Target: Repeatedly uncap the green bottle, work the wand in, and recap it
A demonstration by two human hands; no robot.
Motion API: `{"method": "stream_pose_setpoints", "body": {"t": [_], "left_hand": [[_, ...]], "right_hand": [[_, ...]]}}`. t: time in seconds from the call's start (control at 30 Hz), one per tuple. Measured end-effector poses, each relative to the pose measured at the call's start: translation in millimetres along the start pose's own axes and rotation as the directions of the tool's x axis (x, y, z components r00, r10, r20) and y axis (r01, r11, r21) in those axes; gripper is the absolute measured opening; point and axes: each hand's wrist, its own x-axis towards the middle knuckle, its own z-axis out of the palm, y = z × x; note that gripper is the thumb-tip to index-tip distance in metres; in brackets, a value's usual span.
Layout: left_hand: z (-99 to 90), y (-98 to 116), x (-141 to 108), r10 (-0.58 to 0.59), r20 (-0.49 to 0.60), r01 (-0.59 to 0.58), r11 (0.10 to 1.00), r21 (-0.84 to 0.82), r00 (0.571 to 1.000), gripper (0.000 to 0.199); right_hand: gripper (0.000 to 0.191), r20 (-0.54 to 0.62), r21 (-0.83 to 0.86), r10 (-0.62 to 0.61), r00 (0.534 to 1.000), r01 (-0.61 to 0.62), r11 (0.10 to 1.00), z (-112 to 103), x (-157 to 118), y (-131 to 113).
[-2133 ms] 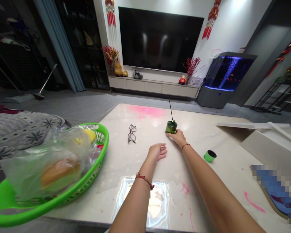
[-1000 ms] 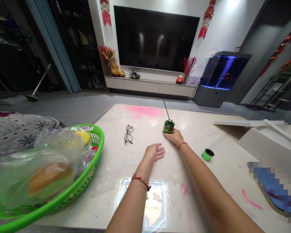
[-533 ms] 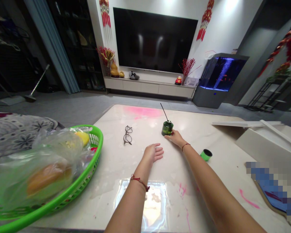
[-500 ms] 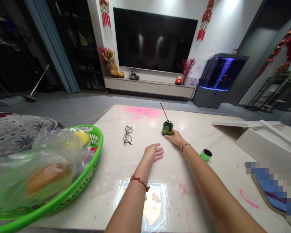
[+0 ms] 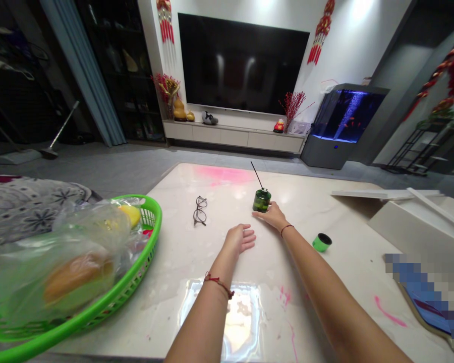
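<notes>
A dark green glass bottle [image 5: 262, 200] with one thin black stick leaning out of its neck stands on the white table [image 5: 174, 267]. My right hand [image 5: 272, 217] is at its near right side, thumb and fingers spread around the base; whether they touch the glass is hard to tell. To the left and nearer, my left hand [image 5: 241, 239] rests with its fingers apart and nothing in it. Folded-out eyeglasses [image 5: 200, 210] lie left of the hands. Right of my right forearm sits a small green cylinder [image 5: 322, 242] with a dark opening.
At the left, a green basket [image 5: 156, 227] holds plastic bags and bread. White boxes [image 5: 412, 227] stand at the right, with a blue, partly pixelated flat object [image 5: 423, 292] near them. Behind the table are a television [image 5: 242, 65] and a lit fish tank [image 5: 344, 116].
The thumb of my right hand has shifted slightly left along the front of the bottle's base. My left hand has stayed in place.
</notes>
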Motion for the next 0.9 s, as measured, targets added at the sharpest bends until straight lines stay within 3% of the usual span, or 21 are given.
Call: {"method": "stream_pose_setpoints", "body": {"t": [0.13,0.37,0.6,0.9], "left_hand": [[0.4,-0.7,0.9,0.003,-0.002,-0.003,1.000,0.000,1.000,0.026],[0.9,-0.6,0.4,0.004,0.005,-0.004,1.000,0.001,1.000,0.032],[0.0,-0.5,0.3,-0.006,0.019,0.006,1.000,-0.013,1.000,0.032],[0.5,-0.8,1.2,-0.003,0.017,0.003,1.000,-0.002,1.000,0.029]], "right_hand": [[0.078,-0.047,-0.128,0.026,0.999,-0.032,0.991,4.6,-6.7,-11.5],[0.076,-0.181,-0.198,0.040,0.983,-0.076,0.977,13.3,-14.0,-21.9],[0.064,-0.169,-0.216,0.044,0.985,-0.081,0.973,13.4,-12.1,-18.8],[0.063,-0.094,-0.149,0.044,0.995,-0.058,0.987,6.6,-7.4,-11.9]]}}
